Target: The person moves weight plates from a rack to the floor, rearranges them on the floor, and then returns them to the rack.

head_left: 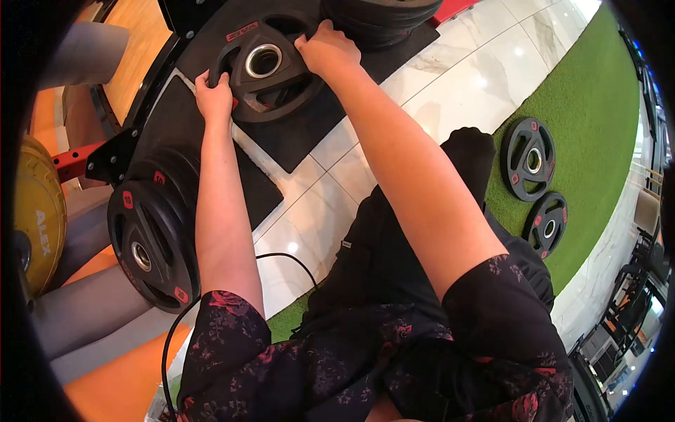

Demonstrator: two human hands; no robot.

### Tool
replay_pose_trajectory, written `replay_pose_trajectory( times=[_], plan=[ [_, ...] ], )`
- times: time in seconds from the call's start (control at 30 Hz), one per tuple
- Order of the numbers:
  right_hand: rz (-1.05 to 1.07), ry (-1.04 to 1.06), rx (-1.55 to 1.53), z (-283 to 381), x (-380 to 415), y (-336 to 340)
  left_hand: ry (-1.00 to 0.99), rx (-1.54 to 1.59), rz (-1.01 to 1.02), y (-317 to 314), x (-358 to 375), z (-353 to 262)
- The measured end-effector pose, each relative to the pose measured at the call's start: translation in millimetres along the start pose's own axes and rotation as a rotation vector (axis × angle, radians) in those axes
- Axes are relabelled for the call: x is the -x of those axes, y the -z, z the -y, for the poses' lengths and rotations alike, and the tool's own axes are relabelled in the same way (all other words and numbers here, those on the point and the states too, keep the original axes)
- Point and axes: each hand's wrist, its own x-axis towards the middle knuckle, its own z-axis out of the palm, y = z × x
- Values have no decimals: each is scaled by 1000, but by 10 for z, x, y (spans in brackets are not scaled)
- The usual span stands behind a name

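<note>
A black weight plate with a silver centre ring lies at the top, over a black mat. My left hand grips its left rim, the thumb at one of the plate's openings. On the plate's right edge, my right hand is closed round the rim, with its fingers bent. Parts of the fingers of both hands are hidden by the plate. Just right of my right hand is a stack of black plates.
Black plates marked 10 stand at the left, near a yellow plate. Two small plates, one upper and one lower, lie on green turf at the right. A black cable crosses near my body.
</note>
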Motion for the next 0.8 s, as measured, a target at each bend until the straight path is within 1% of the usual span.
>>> replay_pose_trajectory(
  times=[0.1, 0.17, 0.33, 0.4, 0.43, 0.57, 0.63, 0.7, 0.77, 0.8],
  plan=[
    [-55, -4, -5, 8, 41, -3, 26, 75, 71, 73, 35, 3],
    [-41, -6, -19, 1, 42, -10, 12, -1, 72, 120, 88, -104],
    [-8, -27, -1, -56, 87, 41, -28, -73, 70, 157, 236, -67],
    [53, -45, -11, -108, 153, 70, -10, -45, 48, 178, 387, -86],
    [52, -49, -10, -132, 184, 81, 32, -22, 69, 205, 452, -140],
    [50, -61, -46, -210, 318, 78, 31, 49, 89, 234, 577, -142],
    [33, -66, -41, -238, 368, 99, 114, -295, 49, 258, 682, -254],
    [78, -80, -105, -311, 457, 95, 91, -296, 88, 301, 745, -209],
    [59, -77, -74, -375, 563, 80, 61, -301, 127, 335, 836, -123],
    [32, -71, -45, -399, 595, 74, 74, -209, 130, 343, 905, -95]
  ],
)
